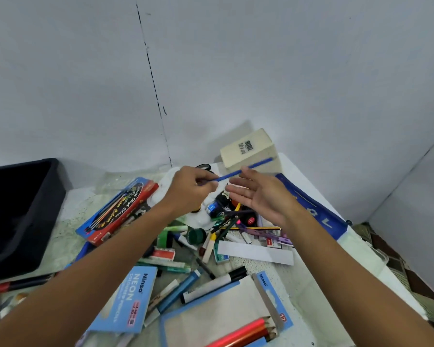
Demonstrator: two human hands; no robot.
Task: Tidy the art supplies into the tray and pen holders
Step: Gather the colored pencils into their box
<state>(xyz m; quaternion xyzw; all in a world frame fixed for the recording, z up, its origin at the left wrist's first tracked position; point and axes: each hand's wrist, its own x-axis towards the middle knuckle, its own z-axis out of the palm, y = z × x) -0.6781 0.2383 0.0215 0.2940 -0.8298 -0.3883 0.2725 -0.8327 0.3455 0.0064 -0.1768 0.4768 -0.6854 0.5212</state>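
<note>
Nearest to the camera, an open pencil box (221, 319) lies on the table (318, 284) with a few thick red pencils (248, 333) still inside at its near end. Beside it lie a blue "Ninso Neon" pack (125, 300), a black-capped marker (213, 284) and a blue pen (178, 290), all loose.

In the middle a heap of mixed supplies (226, 229) covers the table: coloured pencils, small paint pots, clips and erasers, lying across each other. Left of it is a red and blue brush pack (117, 209).

Above the heap, the left hand (188, 190) pinches one end of a blue stick (243, 170), probably a brush or a pencil. The right hand (258, 196) is held just beside it with fingers straight and grasps nothing.

Farther away, the dark tray (23, 211) stands at the left edge; its inside is in shadow, but it seems to contain nothing. A cream box (248, 149) with a barcode stands at the back, and I cannot tell whether it is a pen holder. A blue pouch (311, 206) lies at the right.

In my judgement the task is only at its beginning, since nearly everything remains to be sorted.
</note>
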